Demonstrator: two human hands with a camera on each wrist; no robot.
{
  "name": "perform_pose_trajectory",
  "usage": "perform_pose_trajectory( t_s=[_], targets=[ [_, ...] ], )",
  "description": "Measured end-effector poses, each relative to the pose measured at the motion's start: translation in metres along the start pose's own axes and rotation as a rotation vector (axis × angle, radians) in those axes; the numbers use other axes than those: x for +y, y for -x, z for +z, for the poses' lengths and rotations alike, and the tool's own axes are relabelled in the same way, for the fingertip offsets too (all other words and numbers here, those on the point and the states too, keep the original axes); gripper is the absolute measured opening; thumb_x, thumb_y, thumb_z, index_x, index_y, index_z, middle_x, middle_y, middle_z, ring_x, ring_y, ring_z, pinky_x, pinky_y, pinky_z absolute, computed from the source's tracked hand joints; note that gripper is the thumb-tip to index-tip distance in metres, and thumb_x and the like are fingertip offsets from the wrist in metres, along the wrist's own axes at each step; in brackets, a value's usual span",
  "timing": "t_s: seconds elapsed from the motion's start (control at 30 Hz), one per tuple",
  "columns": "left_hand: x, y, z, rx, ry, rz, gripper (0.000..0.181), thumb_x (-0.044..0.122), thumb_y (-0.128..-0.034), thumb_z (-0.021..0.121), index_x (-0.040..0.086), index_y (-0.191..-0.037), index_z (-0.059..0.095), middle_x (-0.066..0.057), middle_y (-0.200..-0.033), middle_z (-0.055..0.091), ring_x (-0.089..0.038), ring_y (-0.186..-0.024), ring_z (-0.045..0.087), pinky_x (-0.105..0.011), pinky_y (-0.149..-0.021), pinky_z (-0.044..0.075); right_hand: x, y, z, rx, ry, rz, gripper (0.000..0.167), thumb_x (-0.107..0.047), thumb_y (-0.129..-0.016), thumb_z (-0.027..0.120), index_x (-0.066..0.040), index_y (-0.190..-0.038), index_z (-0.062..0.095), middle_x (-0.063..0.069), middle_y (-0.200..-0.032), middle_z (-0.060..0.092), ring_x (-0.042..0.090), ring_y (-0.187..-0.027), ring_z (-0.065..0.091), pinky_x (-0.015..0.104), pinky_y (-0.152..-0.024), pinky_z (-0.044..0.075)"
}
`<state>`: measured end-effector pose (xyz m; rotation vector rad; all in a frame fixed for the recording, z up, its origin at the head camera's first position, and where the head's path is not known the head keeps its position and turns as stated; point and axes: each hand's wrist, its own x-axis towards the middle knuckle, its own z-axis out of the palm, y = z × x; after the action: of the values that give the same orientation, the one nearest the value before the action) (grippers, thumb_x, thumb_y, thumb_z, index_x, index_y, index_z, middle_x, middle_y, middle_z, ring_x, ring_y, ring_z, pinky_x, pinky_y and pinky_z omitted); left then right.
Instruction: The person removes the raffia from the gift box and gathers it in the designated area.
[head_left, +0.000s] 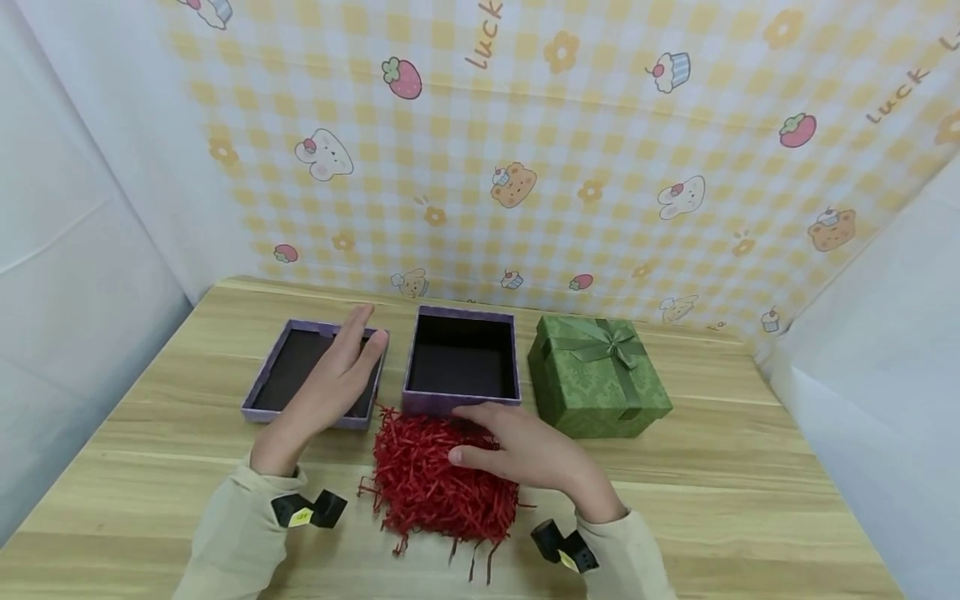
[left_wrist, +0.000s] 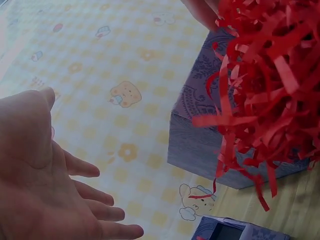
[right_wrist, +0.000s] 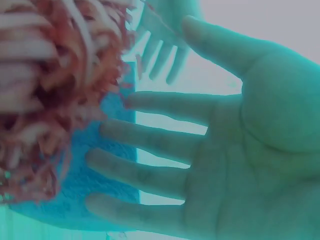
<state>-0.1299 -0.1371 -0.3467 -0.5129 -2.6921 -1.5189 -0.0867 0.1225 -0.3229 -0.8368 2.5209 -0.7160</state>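
A heap of red shredded paper (head_left: pixel 431 487) lies on the table in front of an open purple box (head_left: pixel 427 403) with a black inside. My right hand (head_left: pixel 528 446) is over the right side of the heap, its fingertips near the box's front wall. Its fingers are straight and spread in the right wrist view, holding nothing. My left hand (head_left: pixel 341 375) is raised over a shallow purple lid (head_left: pixel 288 379), thumb and fingers extended. In the left wrist view its palm (left_wrist: pixel 40 185) shows bare. Whether the right hand touches the paper, I cannot tell.
A green gift box (head_left: pixel 600 396) with a ribbon bow stands right of the purple box. A checked yellow cloth (head_left: pixel 465 125) hangs behind the wooden table (head_left: pixel 720 500), with white sheets at both sides. Loose red strands lie at the heap's front edge.
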Motion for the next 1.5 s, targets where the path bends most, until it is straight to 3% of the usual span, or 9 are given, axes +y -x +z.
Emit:
perform_pose_trajectory(
  t_s=[0.2, 0.37, 0.47, 0.57, 0.77, 0.93, 1.23, 1.37, 1.5],
  targets=[
    [0.001, 0.000, 0.003, -0.020, -0.043, -0.003, 0.071, 0.045, -0.0989, 0.036, 0.009, -0.150, 0.004, -0.015, -0.154, -0.002, -0.032, -0.139, 0.000, -0.059, -0.105, 0.011, 0.007, 0.011, -0.009, 0.125, -0.025, -0.075, 0.054, -0.041, -0.092, 0.055, -0.005, -0.132, 0.051, 0.008, -0.125, 0.057, 0.019, -0.103, 0.058, 0.039, -0.087, 0.045],
    [0.003, 0.000, 0.008, -0.029, -0.077, -0.009, 0.078, 0.048, -0.0946, 0.046, 0.014, -0.151, 0.004, -0.011, -0.154, -0.001, -0.031, -0.139, 0.003, -0.059, -0.105, 0.014, 0.015, 0.021, -0.018, 0.324, -0.081, -0.158, 0.025, -0.023, -0.090, 0.063, -0.007, -0.109, 0.065, -0.002, -0.094, 0.066, 0.008, -0.082, 0.061, 0.028, -0.072, 0.050],
    [0.004, 0.000, 0.010, -0.047, -0.083, -0.019, 0.081, 0.050, -0.0928, 0.049, 0.015, -0.151, 0.004, -0.010, -0.154, -0.002, -0.031, -0.139, 0.003, -0.058, -0.104, 0.015, 0.023, 0.030, -0.024, 0.447, -0.111, -0.193, 0.009, -0.014, -0.087, 0.066, -0.012, -0.096, 0.068, -0.007, -0.086, 0.066, 0.005, -0.072, 0.060, 0.026, -0.064, 0.051],
    [0.004, 0.000, 0.012, -0.063, -0.095, -0.018, 0.082, 0.049, -0.0927, 0.050, 0.014, -0.151, 0.004, -0.012, -0.154, -0.003, -0.034, -0.139, 0.003, -0.060, -0.104, 0.015, 0.034, 0.042, -0.029, 0.561, -0.127, -0.211, 0.008, -0.009, -0.087, 0.066, -0.014, -0.092, 0.069, -0.005, -0.085, 0.067, 0.007, -0.070, 0.061, 0.027, -0.062, 0.052],
    [0.008, 0.001, 0.016, -0.080, -0.117, -0.001, 0.080, 0.047, -0.0945, 0.048, 0.011, -0.151, 0.003, -0.015, -0.154, -0.003, -0.035, -0.139, 0.002, -0.060, -0.104, 0.014, 0.060, 0.071, -0.042, 0.720, -0.258, -0.165, 0.011, 0.003, -0.087, 0.060, -0.002, -0.094, 0.068, 0.004, -0.080, 0.066, 0.012, -0.068, 0.061, 0.027, -0.058, 0.051],
    [0.014, 0.002, 0.019, -0.077, -0.113, 0.005, 0.079, 0.047, -0.0945, 0.048, 0.012, -0.151, 0.004, -0.014, -0.154, -0.001, -0.034, -0.139, 0.003, -0.059, -0.104, 0.014, 0.073, 0.088, -0.053, 0.792, -0.333, -0.070, 0.013, 0.000, -0.092, 0.055, 0.005, -0.097, 0.066, 0.005, -0.075, 0.061, 0.014, -0.067, 0.058, 0.025, -0.061, 0.051],
    [0.027, 0.005, 0.026, -0.057, -0.058, 0.032, 0.075, 0.046, -0.0942, 0.049, 0.018, -0.151, 0.008, -0.007, -0.155, 0.001, -0.029, -0.139, 0.006, -0.057, -0.105, 0.015, 0.091, 0.104, -0.068, 0.880, -0.235, 0.075, 0.020, -0.011, -0.095, 0.054, 0.003, -0.106, 0.065, 0.000, -0.091, 0.064, 0.012, -0.079, 0.059, 0.020, -0.064, 0.048],
    [0.044, 0.007, 0.036, -0.046, 0.004, 0.041, 0.072, 0.047, -0.0942, 0.048, 0.023, -0.151, 0.011, -0.003, -0.155, 0.002, -0.027, -0.139, 0.007, -0.058, -0.105, 0.016, 0.099, 0.108, -0.074, 0.887, -0.213, 0.108, 0.024, -0.014, -0.096, 0.053, 0.002, -0.112, 0.062, -0.006, -0.100, 0.063, 0.008, -0.088, 0.059, 0.015, -0.070, 0.047],
    [0.066, 0.009, 0.055, -0.054, 0.094, 0.042, 0.069, 0.048, -0.0941, 0.048, 0.024, -0.150, 0.015, 0.002, -0.154, 0.002, -0.025, -0.139, 0.008, -0.057, -0.104, 0.018, 0.108, 0.111, -0.073, 0.857, -0.215, 0.143, 0.029, -0.016, -0.097, 0.052, 0.002, -0.119, 0.057, 0.005, -0.111, 0.062, 0.001, -0.098, 0.055, 0.013, -0.078, 0.045]
  ],
)
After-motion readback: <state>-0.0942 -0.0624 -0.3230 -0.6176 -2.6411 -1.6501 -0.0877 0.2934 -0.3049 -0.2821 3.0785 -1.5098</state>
